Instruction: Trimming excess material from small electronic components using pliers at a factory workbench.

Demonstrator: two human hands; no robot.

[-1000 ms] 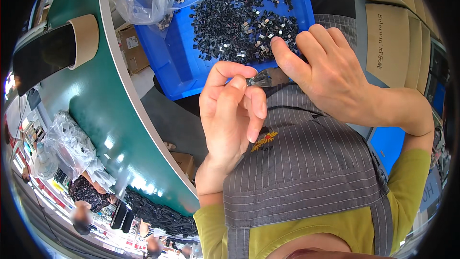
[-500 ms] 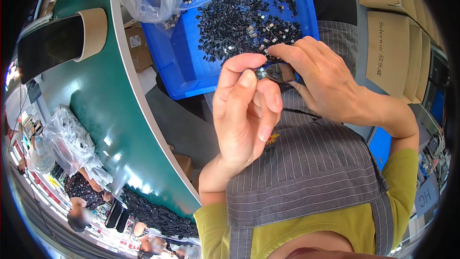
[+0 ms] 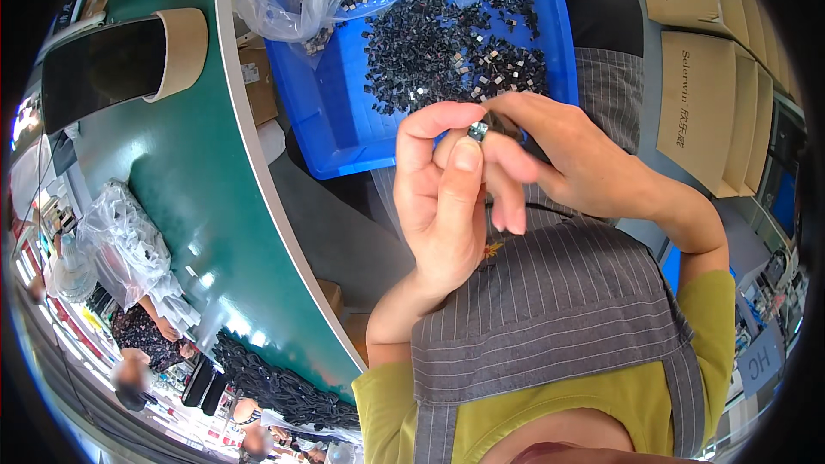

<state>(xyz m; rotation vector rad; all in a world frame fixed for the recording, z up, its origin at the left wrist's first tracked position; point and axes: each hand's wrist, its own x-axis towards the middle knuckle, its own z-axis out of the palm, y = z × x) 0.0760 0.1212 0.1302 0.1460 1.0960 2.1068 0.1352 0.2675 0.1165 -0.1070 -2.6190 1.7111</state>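
My left hand (image 3: 447, 189) is raised in front of my apron. Its thumb and forefinger pinch a small dark part with a shiny metal face (image 3: 478, 131). My right hand (image 3: 580, 150) meets it from the right, with bent fingers against the far side of my left fingers. What those right fingertips grip is mostly hidden; only a dark sliver shows beside the small part. A thin black cord (image 3: 543, 208) runs below the hands across my apron. Just beyond them, a blue tray (image 3: 344, 142) holds a heap of small black parts (image 3: 412, 51), some with silvery faces.
Clear plastic bags (image 3: 288, 0) with more parts lie at the tray's far end. At left runs a green table (image 3: 185, 172) bearing a black-screened device (image 3: 103, 69), plastic bags (image 3: 125, 241) and black cords (image 3: 284, 387). Cardboard boxes (image 3: 705, 112) stand at right. Other people sit beyond the table.
My hands have drawn closer together, and the right fingers have moved left behind the left ones. The small part has turned its metal face upward. The dark glossy piece between the hands is now mostly covered.
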